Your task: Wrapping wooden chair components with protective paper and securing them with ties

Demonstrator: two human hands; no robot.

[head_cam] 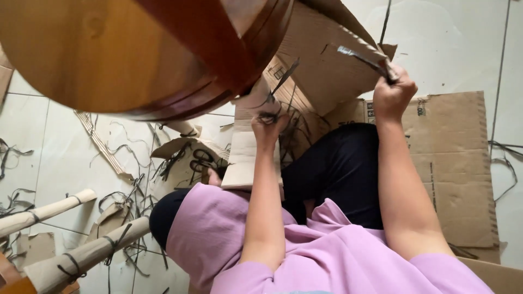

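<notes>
My left hand [269, 126] is closed on a bunch of black plastic straps [283, 81] against a cardboard-wrapped piece [245, 158] that stands over my lap. Raised higher and to the right, my right hand [393, 91] pinches a dark strap [357, 55] that runs up and left across a folded sheet of cardboard [321, 60]. A round brown wooden tabletop [109, 54] with a darker rim fills the upper left, close to my left hand. I sit in a pink shirt and black trousers.
Two cardboard-wrapped legs [81, 253] tied with black straps lie at the lower left. Cut black straps [131, 190] and cardboard scraps litter the pale tiled floor. A flat cardboard sheet [455, 163] lies on the floor at the right.
</notes>
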